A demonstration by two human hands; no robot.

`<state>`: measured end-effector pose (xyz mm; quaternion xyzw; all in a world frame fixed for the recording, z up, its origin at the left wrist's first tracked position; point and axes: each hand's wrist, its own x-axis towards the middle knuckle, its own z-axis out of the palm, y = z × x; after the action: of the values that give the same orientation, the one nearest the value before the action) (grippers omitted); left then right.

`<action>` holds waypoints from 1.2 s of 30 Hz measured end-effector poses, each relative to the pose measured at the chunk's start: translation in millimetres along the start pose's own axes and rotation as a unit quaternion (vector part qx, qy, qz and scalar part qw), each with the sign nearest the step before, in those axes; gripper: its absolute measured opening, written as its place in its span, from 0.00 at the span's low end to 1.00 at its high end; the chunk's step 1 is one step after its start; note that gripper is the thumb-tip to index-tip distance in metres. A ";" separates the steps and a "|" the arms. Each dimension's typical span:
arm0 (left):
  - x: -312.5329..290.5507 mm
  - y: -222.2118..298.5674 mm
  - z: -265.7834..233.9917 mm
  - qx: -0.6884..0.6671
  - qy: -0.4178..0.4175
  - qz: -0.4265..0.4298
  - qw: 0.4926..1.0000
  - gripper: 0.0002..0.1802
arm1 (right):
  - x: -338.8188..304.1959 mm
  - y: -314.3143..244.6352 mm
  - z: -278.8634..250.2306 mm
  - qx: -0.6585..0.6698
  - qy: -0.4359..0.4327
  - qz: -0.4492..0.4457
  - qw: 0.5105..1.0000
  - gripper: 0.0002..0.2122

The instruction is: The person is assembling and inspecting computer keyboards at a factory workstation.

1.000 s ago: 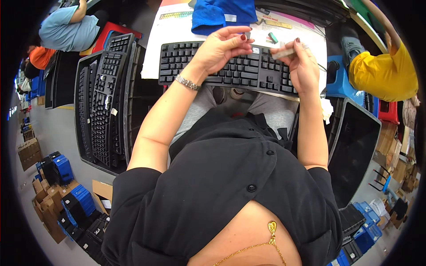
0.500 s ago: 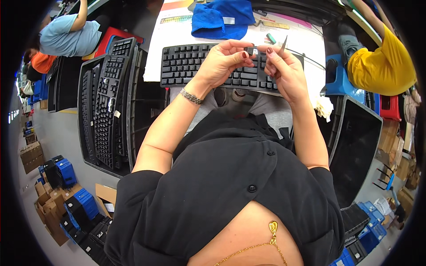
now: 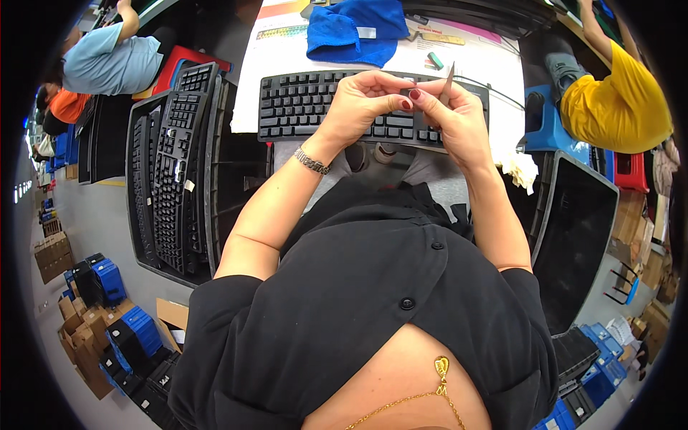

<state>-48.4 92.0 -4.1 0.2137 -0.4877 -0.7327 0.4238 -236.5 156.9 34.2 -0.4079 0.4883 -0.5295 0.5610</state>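
The left hand [image 3: 356, 107] and right hand [image 3: 459, 118] meet at their fingertips, thumbs and forefingers pinched together around a small piece [image 3: 414, 82]. The fingers cover nearly all of it, so its shape is hard to make out. A slim grey pointed tool [image 3: 448, 82] stands up from the right hand's grip, its lower end hidden among the fingers.

Half a second ago a slight gap showed the piece, dark with a pale face, held in the left fingertips; a second ago the hands were well apart. The tool's tip has since swung a little toward the left hand.

Below the hands lies a black keyboard [image 3: 297, 107], its middle and much of its right part covered by them. Just beyond it on the white table [image 3: 247, 97] are a bunched blue cloth [image 3: 351, 34] and, past the right hand's fingers, a small green object [image 3: 435, 60] of unclear kind. Beside the right forearm is a crumpled white wad [image 3: 521, 170], partly hidden. Out to the left of the left forearm, a crate [image 3: 212, 179] holds stacked keyboards [image 3: 172, 168]; another crate [image 3: 618, 192], dark inside, stands right of the right forearm.
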 end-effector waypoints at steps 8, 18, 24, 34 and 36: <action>-2.5 -0.8 -1.8 -0.027 -0.004 -0.017 0.999 0.14 | -1.0 2.4 -6.4 0.009 -0.010 -0.009 1.000 0.08; -5.0 -2.7 -2.5 -0.013 0.004 -0.008 1.000 0.15 | -4.6 3.4 -2.5 0.052 -0.008 0.008 0.999 0.09; -6.3 0.7 -1.4 0.000 0.004 -0.015 1.000 0.19 | -3.0 8.5 -5.8 0.061 -0.013 0.011 0.998 0.10; -21.7 0.6 -12.8 0.000 0.038 -0.016 0.999 0.12 | -4.3 18.4 0.1 0.019 -0.002 0.034 0.999 0.13; -31.6 5.9 -25.6 0.006 0.062 0.005 0.998 0.11 | -3.7 24.6 -11.0 0.024 -0.018 0.034 0.999 0.12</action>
<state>-10.0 103.6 -13.0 0.2584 -0.4658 -0.7131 0.4557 -242.4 163.8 8.5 -0.3868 0.4786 -0.5142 0.5974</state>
